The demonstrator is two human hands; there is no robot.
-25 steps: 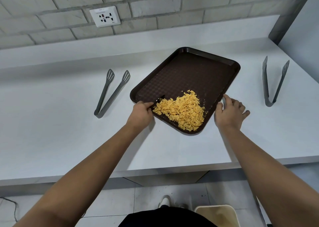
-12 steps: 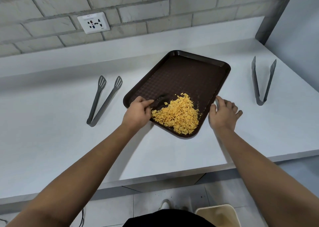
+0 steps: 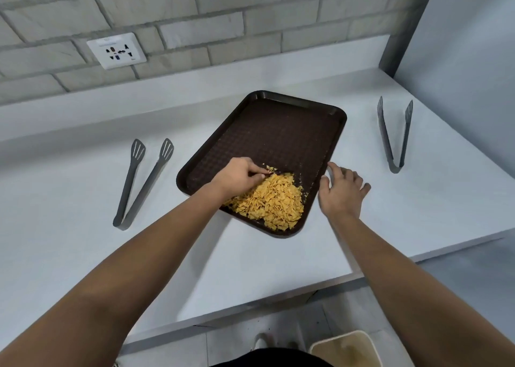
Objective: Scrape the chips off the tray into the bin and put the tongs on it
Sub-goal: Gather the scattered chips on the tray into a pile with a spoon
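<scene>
1. The left hand (image 3: 237,175) is over the near part of the tray, its fingers (image 3: 259,171) curled and pinching at the far edge of the chip pile; whether they hold a small tool or just chips cannot be told.
2. The right hand (image 3: 342,192) lies flat on the counter just beside the tray's right long edge, fingers straight and slightly spread, holding nothing; the thumb and forefinger are at or touching the rim.
3. The chips (image 3: 270,202) are a yellow heap in the tray's near right corner, right up against the rim.
4. The tray (image 3: 278,132) is dark brown and rectangular, flat on the counter (image 3: 83,255). Its long axis runs diagonally, from the near corner close to the counter's front edge up and away toward the wall.
5. Left of the tray, one pair of grey tongs (image 3: 142,182) lies open, hinge near, slotted tips pointing toward the wall.
6. Right of the tray, well apart, a second pair of tongs (image 3: 394,135) lies the same way, hinge near and tips away.
7. Below the tray, past the counter's front edge, a beige bin (image 3: 345,348) stands on the floor.
8. Behind the tray, a white socket (image 3: 116,50) sits on the brick wall.
</scene>
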